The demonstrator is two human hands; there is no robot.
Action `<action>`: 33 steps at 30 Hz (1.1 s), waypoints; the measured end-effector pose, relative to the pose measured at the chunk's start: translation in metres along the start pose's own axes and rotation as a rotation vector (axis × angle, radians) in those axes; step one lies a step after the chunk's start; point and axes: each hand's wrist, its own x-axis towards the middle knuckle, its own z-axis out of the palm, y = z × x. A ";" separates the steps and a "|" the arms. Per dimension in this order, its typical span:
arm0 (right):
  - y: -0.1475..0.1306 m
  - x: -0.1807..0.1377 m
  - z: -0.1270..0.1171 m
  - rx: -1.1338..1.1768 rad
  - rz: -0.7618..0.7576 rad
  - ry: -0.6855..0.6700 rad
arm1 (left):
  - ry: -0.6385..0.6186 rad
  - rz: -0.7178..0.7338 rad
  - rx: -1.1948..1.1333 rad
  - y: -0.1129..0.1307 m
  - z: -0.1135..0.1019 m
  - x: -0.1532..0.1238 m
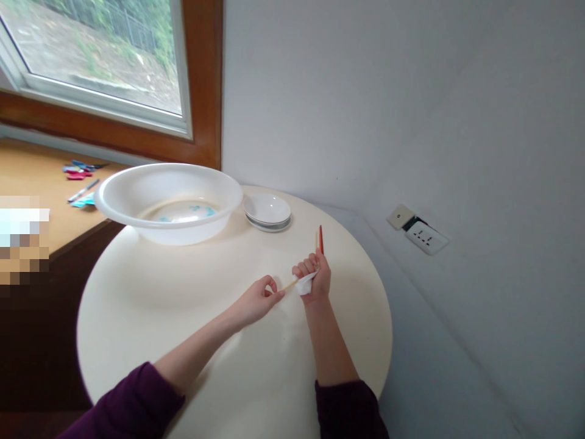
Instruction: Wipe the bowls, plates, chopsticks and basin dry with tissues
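My right hand [313, 275] is closed around a white tissue [305, 284] and a pair of chopsticks [319, 239], whose red and pale ends stick up past the fingers. My left hand [256, 299] pinches the thin pale lower end of a chopstick [289, 285] that comes out of the tissue. Both hands hover over the round cream table [183, 329], near its right side.
A large white plastic basin [168, 202] with a little water stands at the back of the table, beside a small stack of white dishes [267, 211]. A wooden sill [31, 177] on the left carries pens and small coloured items. A wall socket [426, 236] is at right.
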 end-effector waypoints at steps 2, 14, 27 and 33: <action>-0.007 0.003 -0.008 0.025 -0.012 0.006 | -0.008 0.019 0.031 -0.001 0.000 0.000; -0.015 0.007 -0.014 -0.043 -0.230 0.182 | -0.071 0.036 0.197 -0.012 -0.010 0.002; -0.016 0.012 -0.024 0.049 -0.145 0.162 | -0.037 0.040 -0.006 -0.005 -0.020 0.002; -0.016 0.015 -0.037 0.117 -0.188 0.135 | -0.036 0.095 -0.764 0.008 -0.031 -0.002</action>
